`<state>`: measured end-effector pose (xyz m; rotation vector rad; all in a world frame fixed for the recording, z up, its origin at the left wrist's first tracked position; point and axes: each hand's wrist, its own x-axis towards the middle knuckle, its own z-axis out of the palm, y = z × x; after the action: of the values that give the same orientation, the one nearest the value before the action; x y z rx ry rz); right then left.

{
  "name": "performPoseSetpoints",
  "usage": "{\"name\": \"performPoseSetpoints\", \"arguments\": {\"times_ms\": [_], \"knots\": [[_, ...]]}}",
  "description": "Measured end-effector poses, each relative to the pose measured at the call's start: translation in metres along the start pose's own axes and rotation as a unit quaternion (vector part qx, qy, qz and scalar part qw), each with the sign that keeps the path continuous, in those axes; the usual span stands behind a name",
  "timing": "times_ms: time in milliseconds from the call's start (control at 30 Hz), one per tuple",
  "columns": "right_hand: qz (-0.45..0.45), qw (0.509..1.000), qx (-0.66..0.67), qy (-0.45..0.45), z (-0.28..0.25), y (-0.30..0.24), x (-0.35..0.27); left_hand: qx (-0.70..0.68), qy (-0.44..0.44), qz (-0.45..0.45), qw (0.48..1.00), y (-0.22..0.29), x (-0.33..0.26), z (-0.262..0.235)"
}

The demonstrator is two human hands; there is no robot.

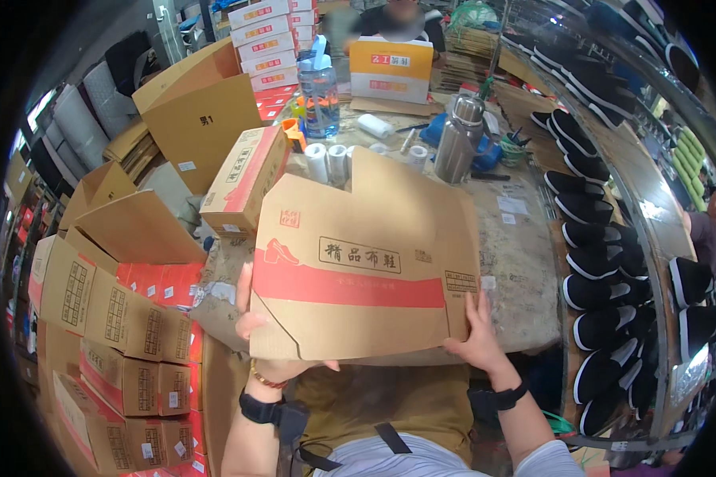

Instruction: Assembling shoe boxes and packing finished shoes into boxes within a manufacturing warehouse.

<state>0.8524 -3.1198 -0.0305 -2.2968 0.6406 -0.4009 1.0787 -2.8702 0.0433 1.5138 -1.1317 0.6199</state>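
A brown cardboard shoe box blank (358,246), with a red band and a printed shoe on it, is held up before me above the worktable. It looks flattened or partly unfolded, with cut notches at its corners. My left hand (253,318) grips its left edge; part of the palm and fingers is behind the board. My right hand (479,332) holds the lower right corner, thumb on the front and the other fingers mostly hidden. Just beyond its left edge stands a made-up shoe box (245,179) of the same print.
White rolls (317,163), a steel flask (459,139) and a blue water bottle (320,95) stand behind the board. Black shoes (601,290) line the rack at right. Stacked shoe boxes (139,381) and open cartons (203,119) fill the left. A person sits across the table behind a yellow-and-white box (391,71).
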Motion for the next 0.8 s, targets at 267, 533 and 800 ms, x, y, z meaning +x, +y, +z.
{"name": "performPoseSetpoints", "arguments": {"times_ms": [267, 533, 800], "knots": [[0.115, 0.917, 0.380, -0.037, -0.117, -0.039, -0.002, -0.113, -0.089, 0.006, 0.990, -0.012, 0.071, -0.002], [-0.368, 0.895, -0.199, 0.158, -0.077, -0.147, 0.087, -0.234, -0.067, -0.355, 0.903, -0.106, 0.068, 0.030], [-0.254, 0.940, -0.227, 0.038, -0.004, -0.123, 0.185, 0.050, -0.170, -0.283, 0.943, -0.110, 0.072, 0.034]]}}
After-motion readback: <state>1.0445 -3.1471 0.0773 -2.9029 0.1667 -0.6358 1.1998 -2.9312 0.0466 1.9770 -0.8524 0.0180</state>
